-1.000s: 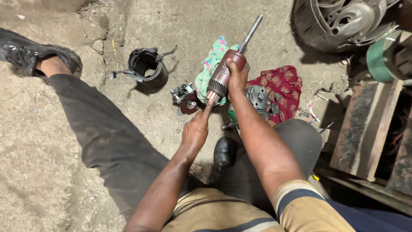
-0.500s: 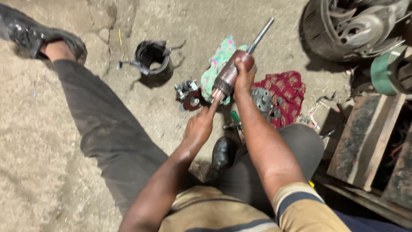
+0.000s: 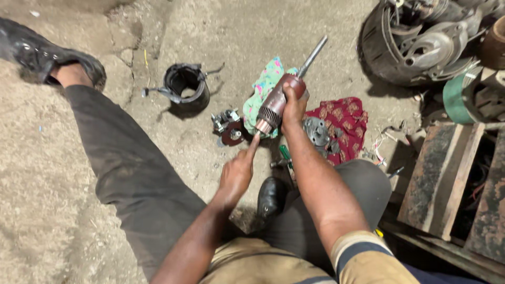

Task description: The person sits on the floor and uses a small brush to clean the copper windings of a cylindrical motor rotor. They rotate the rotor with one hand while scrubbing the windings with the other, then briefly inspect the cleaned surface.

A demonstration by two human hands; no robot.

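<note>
The right hand [image 3: 293,108] is wrapped around the middle of a motor rotor [image 3: 278,105], holding it tilted above the dirt floor [image 3: 68,221] with its bare steel shaft [image 3: 313,55] pointing up and away and its copper-coloured end pointing down toward the person. The left hand [image 3: 238,171] grasps nothing; it is loosely curled with the forefinger stretched out, its tip touching or almost touching that lower end. Just beyond the left fingertip lies a small round metal part [image 3: 229,130], and farther out to the left sits a black cylindrical housing [image 3: 184,87] with wires trailing from it. Under and behind the rotor is a green flowered cloth [image 3: 263,89]; to the right of the right hand a red patterned cloth [image 3: 347,118] carries a grey metal cover plate [image 3: 317,131]. A green-handled screwdriver [image 3: 284,155] lies below the right wrist, beside a black shoe [image 3: 272,197]. The rotor is held by one hand only and off balance, so a slack grip could let it slide and drop onto the loose parts or the shoe beneath. Grit from the floor could also be carried onto the copper end by the probing finger, and the small parts lying loose in the dirt could easily be kicked or lost.
</note>
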